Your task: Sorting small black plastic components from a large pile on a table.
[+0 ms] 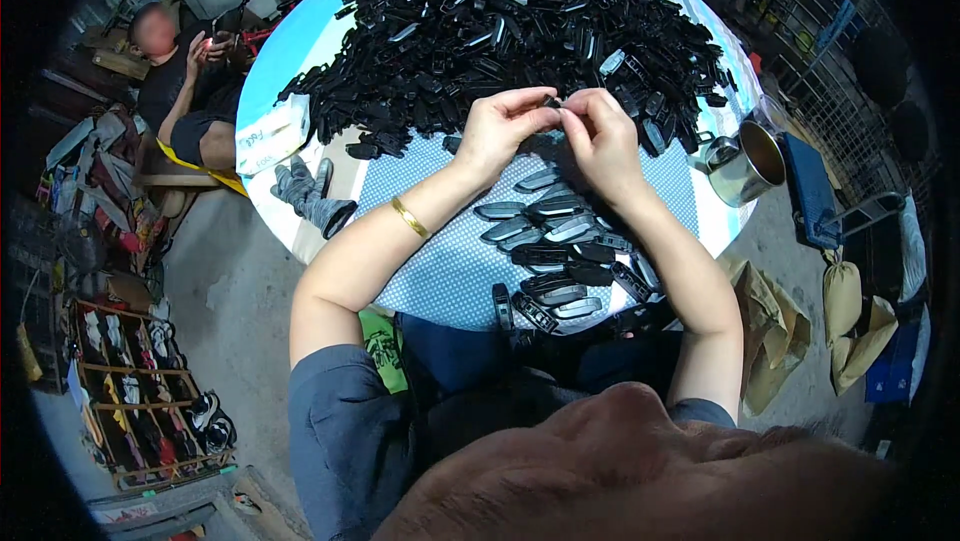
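Both hands meet over the near edge of a large heap of small black plastic parts (520, 21) on the round table. My left hand (495, 133) pinches a small black plastic piece (552, 101) between thumb and fingers. My right hand (606, 141) is closed on the same piece from the other side; the fingertips hide most of it. Between my forearms lies a loose group of longish black and grey plastic casings (570, 228), some overlapping. A few of these casings (533, 312) lie close to the table's near edge.
A metal cup (748, 165) stands at the table's right edge. On the left lie a grey glove (308, 193) and a white packet (272, 135). Another person (182, 81) sits at the far left holding a phone. A shoe rack (140, 391) and brown paper bags (772, 326) are on the floor.
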A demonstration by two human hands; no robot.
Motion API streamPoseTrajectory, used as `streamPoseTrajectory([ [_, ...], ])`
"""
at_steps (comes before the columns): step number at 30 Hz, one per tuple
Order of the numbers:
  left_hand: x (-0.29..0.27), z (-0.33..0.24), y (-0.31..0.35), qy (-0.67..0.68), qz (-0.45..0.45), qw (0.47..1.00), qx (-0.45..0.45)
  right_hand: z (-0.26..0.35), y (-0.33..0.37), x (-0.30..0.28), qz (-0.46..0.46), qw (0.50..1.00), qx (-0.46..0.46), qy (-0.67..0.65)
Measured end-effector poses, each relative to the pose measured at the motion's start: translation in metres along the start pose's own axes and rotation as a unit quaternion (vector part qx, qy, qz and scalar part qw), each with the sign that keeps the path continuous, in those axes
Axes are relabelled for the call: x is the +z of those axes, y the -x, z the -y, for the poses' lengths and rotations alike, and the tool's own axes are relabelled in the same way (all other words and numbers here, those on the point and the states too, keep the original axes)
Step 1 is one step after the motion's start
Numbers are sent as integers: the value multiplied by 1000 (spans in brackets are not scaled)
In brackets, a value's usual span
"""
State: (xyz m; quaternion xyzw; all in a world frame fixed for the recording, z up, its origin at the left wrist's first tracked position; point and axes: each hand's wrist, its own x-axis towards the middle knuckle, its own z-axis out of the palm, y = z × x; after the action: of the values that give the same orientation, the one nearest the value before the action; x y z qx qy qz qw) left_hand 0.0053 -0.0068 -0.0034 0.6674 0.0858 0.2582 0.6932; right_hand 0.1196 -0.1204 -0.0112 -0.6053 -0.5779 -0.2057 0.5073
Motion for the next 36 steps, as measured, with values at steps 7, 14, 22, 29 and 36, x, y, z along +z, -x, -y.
streamPoseTrajectory([
  [7,-7,-7,-3,166,8,985,-43,0,2,-5,180,933,271,-157],
  [14,-14,-5,-2,109,69,992,8,17,2,-10,120,982,127,-72],
  [22,-11,-16,-1,-162,31,984,61,5,-12,-24,234,950,192,-72],
  [29,-6,-5,5,-422,249,847,204,-84,-20,-75,5,959,214,186],
  [36,-5,-6,11,-338,294,888,105,-36,-31,-85,330,848,403,99],
])
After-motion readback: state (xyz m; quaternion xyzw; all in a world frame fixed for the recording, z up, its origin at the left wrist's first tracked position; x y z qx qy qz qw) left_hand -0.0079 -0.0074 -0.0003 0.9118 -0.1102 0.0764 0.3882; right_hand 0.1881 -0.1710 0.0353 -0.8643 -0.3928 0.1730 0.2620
